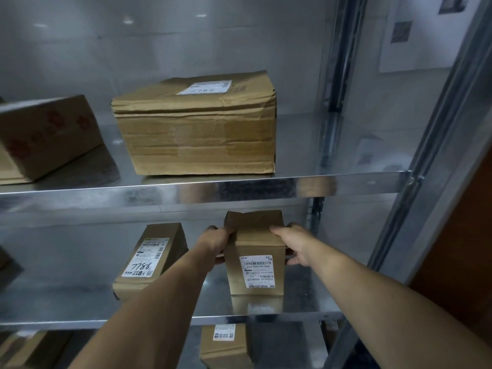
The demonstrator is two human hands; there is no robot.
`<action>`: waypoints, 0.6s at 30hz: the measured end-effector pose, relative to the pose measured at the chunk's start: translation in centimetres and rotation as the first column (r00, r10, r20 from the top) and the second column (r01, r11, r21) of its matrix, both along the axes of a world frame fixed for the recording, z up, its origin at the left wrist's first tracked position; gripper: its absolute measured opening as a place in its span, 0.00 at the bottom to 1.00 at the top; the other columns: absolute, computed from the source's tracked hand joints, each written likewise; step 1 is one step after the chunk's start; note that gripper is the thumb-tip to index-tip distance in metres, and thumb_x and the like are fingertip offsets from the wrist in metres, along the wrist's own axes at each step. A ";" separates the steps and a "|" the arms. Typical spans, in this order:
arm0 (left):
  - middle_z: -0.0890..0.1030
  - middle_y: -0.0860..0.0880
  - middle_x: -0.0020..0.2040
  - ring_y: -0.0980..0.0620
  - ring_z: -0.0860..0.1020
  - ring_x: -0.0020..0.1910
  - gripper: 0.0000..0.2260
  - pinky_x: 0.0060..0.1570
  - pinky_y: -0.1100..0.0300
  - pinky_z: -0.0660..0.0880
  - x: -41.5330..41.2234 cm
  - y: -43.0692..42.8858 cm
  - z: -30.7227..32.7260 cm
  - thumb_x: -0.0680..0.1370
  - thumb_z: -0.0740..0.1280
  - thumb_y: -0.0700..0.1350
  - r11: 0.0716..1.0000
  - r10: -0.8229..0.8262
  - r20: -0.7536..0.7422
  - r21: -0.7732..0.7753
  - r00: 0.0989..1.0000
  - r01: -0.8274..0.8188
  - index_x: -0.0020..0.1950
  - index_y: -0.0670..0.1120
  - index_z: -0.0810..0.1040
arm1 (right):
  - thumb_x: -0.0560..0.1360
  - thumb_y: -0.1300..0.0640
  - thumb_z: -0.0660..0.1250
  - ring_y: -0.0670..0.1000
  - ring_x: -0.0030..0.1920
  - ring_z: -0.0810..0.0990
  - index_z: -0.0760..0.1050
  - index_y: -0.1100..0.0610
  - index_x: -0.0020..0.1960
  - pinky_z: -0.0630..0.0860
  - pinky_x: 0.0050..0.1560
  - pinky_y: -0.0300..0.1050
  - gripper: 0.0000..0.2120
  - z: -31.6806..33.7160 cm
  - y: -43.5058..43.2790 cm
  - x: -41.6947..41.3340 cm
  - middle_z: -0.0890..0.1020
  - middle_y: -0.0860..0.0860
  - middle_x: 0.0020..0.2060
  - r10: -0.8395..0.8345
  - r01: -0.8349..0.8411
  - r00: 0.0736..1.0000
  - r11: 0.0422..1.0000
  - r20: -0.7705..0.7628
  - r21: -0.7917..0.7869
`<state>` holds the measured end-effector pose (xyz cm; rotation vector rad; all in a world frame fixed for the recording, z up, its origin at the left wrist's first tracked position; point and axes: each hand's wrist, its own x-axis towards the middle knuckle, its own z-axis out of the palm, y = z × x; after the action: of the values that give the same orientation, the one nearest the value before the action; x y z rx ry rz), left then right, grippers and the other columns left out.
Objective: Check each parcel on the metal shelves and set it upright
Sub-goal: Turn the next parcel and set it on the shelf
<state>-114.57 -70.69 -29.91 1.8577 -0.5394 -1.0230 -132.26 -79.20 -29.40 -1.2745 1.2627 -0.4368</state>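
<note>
A small brown cardboard parcel (254, 253) stands upright on the middle metal shelf (300, 314), its white label facing me. My left hand (216, 242) grips its left side near the top. My right hand (294, 245) grips its right side, thumb on the front top edge. To its left, a longer parcel (153, 258) marked 7786 leans back with its label up. On the upper shelf (346, 179) sits a large creased box (197, 131) with a label on top, and another box (45, 137) with red print lies at the far left.
A further labelled parcel (226, 344) sits on the shelf below, with more boxes (24, 347) at lower left. A metal upright post (439, 134) bounds the shelves on the right. Papers (410, 33) hang on the wall behind it.
</note>
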 end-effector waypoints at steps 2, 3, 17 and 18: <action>0.81 0.40 0.53 0.42 0.80 0.52 0.12 0.55 0.47 0.80 0.1 -0.1 0.0 0.81 0.66 0.51 1.000 0.001 0.009 0.004 1.000 -0.001 0.57 0.43 0.73 | 0.81 0.49 0.68 0.56 0.54 0.75 0.70 0.55 0.60 0.75 0.57 0.59 0.13 0.0 -0.2 0.2 0.77 0.51 0.48 0.005 -0.005 1.000 1.000 -0.017 -0.005; 0.81 0.40 0.53 0.42 0.80 0.52 0.12 0.56 0.46 0.80 0.2 -0.2 -0.1 0.81 0.66 0.51 1.000 -0.001 0.017 0.010 1.000 0.000 0.57 0.43 0.73 | 0.81 0.49 0.68 0.57 0.55 0.76 0.70 0.55 0.60 0.75 0.58 0.59 0.14 0.0 -0.3 0.3 0.78 0.52 0.50 0.004 -0.005 1.000 1.000 -0.027 -0.011; 0.81 0.42 0.56 0.42 0.79 0.54 0.14 0.49 0.52 0.76 0.1 0.3 0.2 0.82 0.64 0.55 0.994 -0.069 -0.035 -0.083 0.997 0.066 0.59 0.47 0.75 | 0.78 0.35 0.64 0.59 0.61 0.78 0.73 0.52 0.67 0.75 0.56 0.58 0.27 -0.4 -0.9 -0.4 0.81 0.55 0.59 -0.013 0.004 0.996 0.995 0.091 0.096; 0.81 0.42 0.56 0.42 0.78 0.55 0.13 0.50 0.52 0.76 0.0 0.4 0.1 0.81 0.64 0.56 0.992 -0.065 -0.041 -0.114 0.997 0.060 0.59 0.48 0.75 | 0.78 0.33 0.63 0.58 0.60 0.78 0.74 0.52 0.65 0.74 0.55 0.57 0.26 -0.2 -0.8 -0.5 0.81 0.54 0.57 -0.016 0.004 0.994 0.994 0.111 0.105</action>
<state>-114.54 -70.26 -29.79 1.7248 -0.6196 -1.0509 -132.77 -79.98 -29.61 -1.1407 1.1829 -0.4377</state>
